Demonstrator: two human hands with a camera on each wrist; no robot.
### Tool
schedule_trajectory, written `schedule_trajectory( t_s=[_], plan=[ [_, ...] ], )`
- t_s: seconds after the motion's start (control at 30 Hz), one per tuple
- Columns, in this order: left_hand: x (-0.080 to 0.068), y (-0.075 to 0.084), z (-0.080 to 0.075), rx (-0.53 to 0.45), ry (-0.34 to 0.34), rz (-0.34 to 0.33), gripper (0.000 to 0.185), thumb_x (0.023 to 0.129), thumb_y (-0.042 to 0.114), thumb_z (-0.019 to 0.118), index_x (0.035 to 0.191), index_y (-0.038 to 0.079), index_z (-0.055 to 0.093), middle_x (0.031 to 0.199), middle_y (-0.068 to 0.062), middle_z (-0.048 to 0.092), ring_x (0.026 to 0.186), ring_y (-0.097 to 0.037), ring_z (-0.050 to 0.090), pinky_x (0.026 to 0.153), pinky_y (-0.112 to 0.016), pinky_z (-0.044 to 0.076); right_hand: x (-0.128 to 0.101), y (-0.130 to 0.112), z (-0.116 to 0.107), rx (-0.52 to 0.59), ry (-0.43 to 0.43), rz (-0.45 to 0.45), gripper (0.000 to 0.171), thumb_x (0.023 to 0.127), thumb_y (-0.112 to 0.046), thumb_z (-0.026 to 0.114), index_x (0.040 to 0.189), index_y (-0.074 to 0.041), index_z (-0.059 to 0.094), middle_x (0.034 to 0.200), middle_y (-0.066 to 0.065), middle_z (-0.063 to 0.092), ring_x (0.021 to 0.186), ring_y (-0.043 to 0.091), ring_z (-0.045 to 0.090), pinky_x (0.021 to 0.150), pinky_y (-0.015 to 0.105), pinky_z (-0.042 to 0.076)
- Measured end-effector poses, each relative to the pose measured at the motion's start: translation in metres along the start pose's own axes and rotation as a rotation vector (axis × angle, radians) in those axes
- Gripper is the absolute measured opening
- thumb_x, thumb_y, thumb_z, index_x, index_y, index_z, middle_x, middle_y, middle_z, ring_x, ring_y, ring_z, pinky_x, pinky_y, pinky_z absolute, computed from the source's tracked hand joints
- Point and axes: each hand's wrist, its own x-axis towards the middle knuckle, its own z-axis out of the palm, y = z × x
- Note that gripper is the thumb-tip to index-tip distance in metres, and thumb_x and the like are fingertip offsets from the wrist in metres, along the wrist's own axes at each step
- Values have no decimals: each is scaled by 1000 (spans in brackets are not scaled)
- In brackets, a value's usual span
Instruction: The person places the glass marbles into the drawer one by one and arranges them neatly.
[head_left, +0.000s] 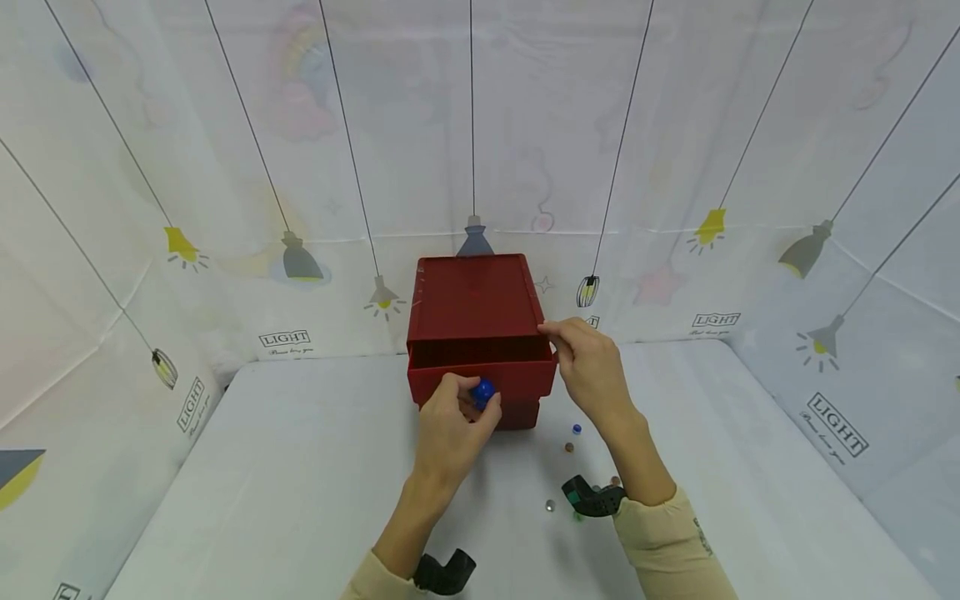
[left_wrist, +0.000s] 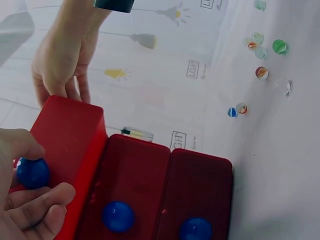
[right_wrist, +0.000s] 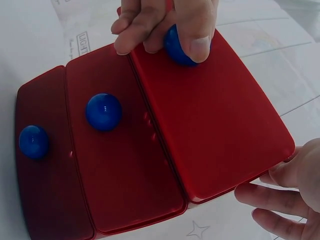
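Soft, bright, even light fills the head view, leaving the wall cloth beyond both hands pale and low in contrast; faint, soft-edged shadows lie on the white table near the left hand and right hand; the drawer between them is dark inside; the printed cords beyond the hands fan outward, the outer ones slanting strongly. Both wrist views look dimmer and cooler; the lower fronts darken below the left hand, which suggests light from above; small glints dot the blue knobs.
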Motion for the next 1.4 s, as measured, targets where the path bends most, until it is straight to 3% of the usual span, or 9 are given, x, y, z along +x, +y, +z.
schedule_trajectory(
  t_s=[0.73, 1.4],
  plan=[
    [-12, 8, -6, 2, -2, 43, 28, 86, 13, 78, 105, 2, 60, 85, -6, 69, 64, -8, 63, 63, -17, 58, 0, -1, 0, -5, -19, 31, 21, 98, -4, 61, 114, -4, 74, 105, 13, 75, 90, 28, 72, 80, 43, 63],
    [-17, 11, -6, 47, -7, 29, 29, 87, 16, 77, 107, 4, 59, 91, -4, 68, 69, -8, 65, 67, -18, 59, 0, 3, 1, 5, -16, 39, 22, 98, -2, 60, 115, -4, 74, 106, 13, 75, 91, 28, 72, 80, 45, 63]
  ],
)
